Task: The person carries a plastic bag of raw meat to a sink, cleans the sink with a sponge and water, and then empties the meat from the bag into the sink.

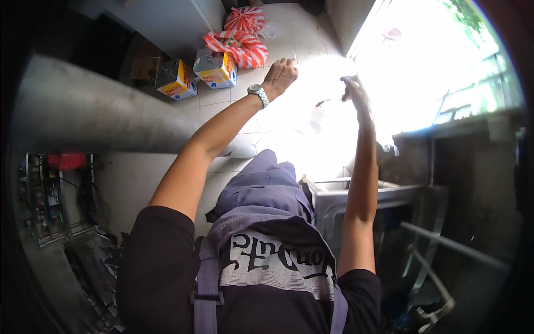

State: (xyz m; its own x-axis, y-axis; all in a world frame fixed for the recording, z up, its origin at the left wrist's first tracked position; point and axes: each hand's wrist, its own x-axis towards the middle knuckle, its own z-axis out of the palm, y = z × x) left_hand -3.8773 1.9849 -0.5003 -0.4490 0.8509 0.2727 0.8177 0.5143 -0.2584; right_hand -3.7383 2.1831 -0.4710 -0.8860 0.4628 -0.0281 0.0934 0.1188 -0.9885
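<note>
My left hand, with a watch on its wrist, is raised ahead of me above the tiled floor. Its fingers are curled inward in a pinch, and a tiny pale bit shows at the fingertips; what it is, I cannot make out. Farther right, my right hand is held up in strong glare with fingers bent toward the thumb. Anything between them is washed out by the light. A small dark shape shows in the bright area between the hands; its kind is unclear.
A thick grey pipe crosses from the left. Two box-shaped tins and red-and-white striped bags stand ahead. A metal frame is at my right, below a bright window opening. A cluttered rack sits at left.
</note>
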